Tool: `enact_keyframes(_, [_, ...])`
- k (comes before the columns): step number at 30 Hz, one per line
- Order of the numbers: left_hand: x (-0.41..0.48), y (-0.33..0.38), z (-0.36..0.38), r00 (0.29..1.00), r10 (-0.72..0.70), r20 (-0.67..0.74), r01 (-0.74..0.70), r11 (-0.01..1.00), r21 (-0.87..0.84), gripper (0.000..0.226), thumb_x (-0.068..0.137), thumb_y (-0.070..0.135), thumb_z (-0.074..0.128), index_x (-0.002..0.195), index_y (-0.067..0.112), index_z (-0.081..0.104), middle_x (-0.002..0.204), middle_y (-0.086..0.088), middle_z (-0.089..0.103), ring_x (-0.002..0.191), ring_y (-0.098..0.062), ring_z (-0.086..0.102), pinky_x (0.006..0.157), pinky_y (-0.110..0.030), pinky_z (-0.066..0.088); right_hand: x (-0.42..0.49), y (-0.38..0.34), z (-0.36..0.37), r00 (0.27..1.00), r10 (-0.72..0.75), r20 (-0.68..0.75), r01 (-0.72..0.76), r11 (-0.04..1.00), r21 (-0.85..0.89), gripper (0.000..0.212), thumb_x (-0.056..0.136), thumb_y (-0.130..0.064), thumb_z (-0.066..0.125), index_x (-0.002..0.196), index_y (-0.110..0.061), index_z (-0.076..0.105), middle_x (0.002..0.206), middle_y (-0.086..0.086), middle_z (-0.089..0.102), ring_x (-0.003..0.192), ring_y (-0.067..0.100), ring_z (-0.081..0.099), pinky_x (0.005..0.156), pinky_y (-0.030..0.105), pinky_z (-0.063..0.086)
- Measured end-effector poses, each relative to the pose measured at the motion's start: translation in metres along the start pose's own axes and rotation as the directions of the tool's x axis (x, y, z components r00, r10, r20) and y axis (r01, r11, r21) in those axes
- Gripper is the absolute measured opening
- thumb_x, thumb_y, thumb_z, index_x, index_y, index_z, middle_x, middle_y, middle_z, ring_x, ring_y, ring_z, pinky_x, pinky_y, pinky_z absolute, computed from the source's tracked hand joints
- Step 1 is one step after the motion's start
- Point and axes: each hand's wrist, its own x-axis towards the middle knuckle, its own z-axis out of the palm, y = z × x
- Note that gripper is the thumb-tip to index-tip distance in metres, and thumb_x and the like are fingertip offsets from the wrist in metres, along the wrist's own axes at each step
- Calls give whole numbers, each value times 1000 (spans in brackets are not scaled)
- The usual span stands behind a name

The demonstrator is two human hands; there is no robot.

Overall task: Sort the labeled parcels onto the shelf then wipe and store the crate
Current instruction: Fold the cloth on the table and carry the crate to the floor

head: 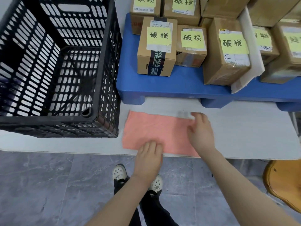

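- Crate (57, 62), one, black and slatted, stands at the table's (244, 128) left side, just beside the blue shelf (179, 85), which bears seven yellow-labelled parcels (156, 46).
- One pink cloth (154, 128) lies along the front edge.
- Our left hand (149, 159) rests flat on its near edge. Our right hand (201, 129) covers its far right corner, fingertips blurred, so we cannot tell its grip.
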Motion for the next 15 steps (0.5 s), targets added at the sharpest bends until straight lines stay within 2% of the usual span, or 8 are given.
enact_keyframes(1, [0,6,-3,986,-166,22,167,977,-132,13,79,23,67,85,14,61,81,-3,60,75,-24,57,67,-33,43,7,-10,3,991,-110,70,112,994,-16,48,86,-11,52,134,-15,47,138,5,45,121,30,48,100,38,32])
enact_keyframes(2, [1,12,-9,916,-372,151,400,873,-278,19,87,31,61,79,14,61,75,-1,61,70,-23,58,63,-33,44,14,-19,8,973,-158,171,168,985,-46,45,91,-14,50,135,-18,46,139,1,45,124,27,47,99,33,28])
enact_keyframes(3, [4,18,-13,785,-514,345,619,677,-399,28,89,38,59,77,14,62,72,0,63,69,-22,59,62,-32,45,23,-27,14,950,-175,258,198,978,-66,44,94,-17,47,137,-19,45,140,-1,44,126,25,45,98,30,28])
enact_keyframes(4, [9,21,-13,636,-576,515,769,410,-491,32,88,43,61,76,14,63,71,0,65,68,-21,61,62,-31,47,32,-32,22,930,-187,317,219,973,-70,44,95,-18,46,138,-19,44,141,1,44,127,25,44,99,30,30])
enact_keyframes(6, [20,25,-12,372,-540,755,855,-117,-505,32,82,41,69,71,12,63,67,-1,65,59,-18,58,52,-28,46,46,-37,39,907,-170,385,225,969,-103,45,94,-19,46,139,-16,43,139,7,45,123,29,44,101,36,36])
enact_keyframes(8, [27,28,-9,232,-464,855,796,-415,-441,26,79,34,74,72,13,61,65,-2,61,53,-15,53,47,-23,41,57,-37,49,906,-112,408,201,963,-182,45,93,-20,48,138,-14,43,133,10,48,118,31,45,97,37,40])
enact_keyframes(12, [32,34,-5,189,-427,884,686,-587,-430,18,84,22,70,74,13,58,68,-4,59,54,-14,51,51,-23,38,61,-42,50,886,4,464,131,957,-260,33,87,-27,54,118,-15,53,112,9,60,105,30,53,85,34,39])
enact_keyframes(15, [34,35,-15,225,-562,796,640,-531,-556,13,83,14,64,73,12,56,74,-6,56,66,-16,50,59,-27,40,57,-41,42,870,-34,492,146,971,-191,24,85,-25,53,105,-17,63,108,7,59,102,29,53,83,33,42])
